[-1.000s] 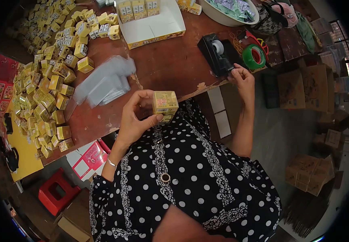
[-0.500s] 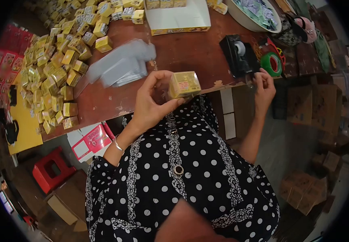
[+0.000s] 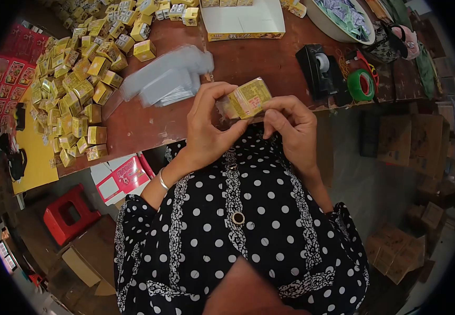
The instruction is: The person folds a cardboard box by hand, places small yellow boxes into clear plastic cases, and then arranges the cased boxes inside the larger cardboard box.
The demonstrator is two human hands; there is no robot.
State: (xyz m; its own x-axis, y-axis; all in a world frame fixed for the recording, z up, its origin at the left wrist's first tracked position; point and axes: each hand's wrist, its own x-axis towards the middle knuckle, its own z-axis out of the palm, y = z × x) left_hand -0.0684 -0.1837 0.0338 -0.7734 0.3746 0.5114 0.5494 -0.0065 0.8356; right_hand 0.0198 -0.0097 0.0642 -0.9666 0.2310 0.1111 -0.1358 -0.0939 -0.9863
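Note:
A small yellow box (image 3: 249, 98) in clear wrap is held over the table's front edge. My left hand (image 3: 206, 118) grips it from the left, with the thumb below and the fingers above. At the box's right end is my right hand (image 3: 293, 126), its thumb and forefinger pinched together; whatever may be between those fingertips is too small to make out. Flat clear plastic sleeves (image 3: 169, 84) lie on the table just behind my left hand. To the right stands a black tape dispenser (image 3: 314, 71) with a roll of tape in it.
Many yellow boxes (image 3: 83, 89) are heaped at the left. A white tray (image 3: 243, 21) holds some boxes at the back. Green tape (image 3: 360, 85) and a basin of packets (image 3: 343, 21) are at the right. A red stool (image 3: 70, 215) stands below left.
My right hand has moved left from beside the tape dispenser to the box. The box in my left hand is now tilted, and the camera view has shifted slightly.

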